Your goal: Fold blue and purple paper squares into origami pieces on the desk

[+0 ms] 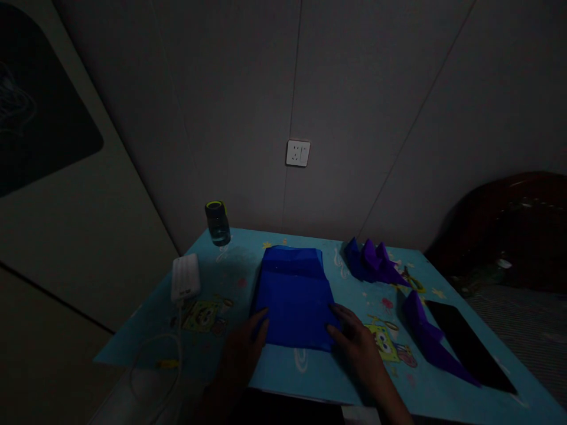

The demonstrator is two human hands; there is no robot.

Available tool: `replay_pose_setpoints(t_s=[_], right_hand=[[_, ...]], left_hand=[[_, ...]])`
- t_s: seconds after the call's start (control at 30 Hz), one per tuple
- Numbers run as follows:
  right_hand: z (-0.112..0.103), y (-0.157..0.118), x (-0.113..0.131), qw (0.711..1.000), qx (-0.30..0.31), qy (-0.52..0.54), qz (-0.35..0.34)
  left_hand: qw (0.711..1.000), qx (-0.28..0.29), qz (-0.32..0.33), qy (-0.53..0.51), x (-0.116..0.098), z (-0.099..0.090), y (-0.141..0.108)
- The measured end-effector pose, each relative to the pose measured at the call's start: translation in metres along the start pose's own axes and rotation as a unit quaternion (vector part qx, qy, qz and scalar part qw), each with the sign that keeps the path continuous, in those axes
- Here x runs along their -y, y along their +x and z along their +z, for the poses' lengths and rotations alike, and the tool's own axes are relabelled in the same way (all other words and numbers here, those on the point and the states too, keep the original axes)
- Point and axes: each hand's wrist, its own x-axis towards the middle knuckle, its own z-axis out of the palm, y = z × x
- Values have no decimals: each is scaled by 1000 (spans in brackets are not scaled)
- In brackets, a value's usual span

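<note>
Blue sheets of paper lie in the middle of the table, a folded or layered strip showing along their far edge. My left hand rests by their lower left edge, thumb and forefinger apart. At the right edge, my right hand touches the paper with its fingers spread, and the thumb lies near the lower right corner. Folded paper boats in blue and purple stand together at the back right. Another purple paper boat sits nearer, to the right of my right hand.
A dark flat slab lies along the right side of the table. On the left are a white power bank with a cable and a water bottle. Behind stands a wall with a socket.
</note>
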Motion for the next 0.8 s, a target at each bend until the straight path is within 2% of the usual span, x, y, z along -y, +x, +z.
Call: replay_pose_setpoints(t_s=[0.1,0.33,0.43,0.5,0.57,0.67,0.8], right_hand=[[7,2,-11,992,7,-110,-57],[14,-12,-17,965,36,-240,-104],[13,-14,-15,942,48,-309,-124],[12,-15,-10,922,54,-361,-130],[11,-15,-2,904,69,-401,-135],[13,-13,18,889,93,-420,-155],[38,14,51,877,144,-408,-211]], left_hand=[[997,-15,41,70,4,2,8],[970,60,58,227,10,3,5],[956,80,70,273,7,-2,4],[948,64,86,299,3,-7,4],[941,13,115,319,-3,-10,5],[925,-55,194,323,-7,-8,10],[905,-49,293,304,0,9,15]])
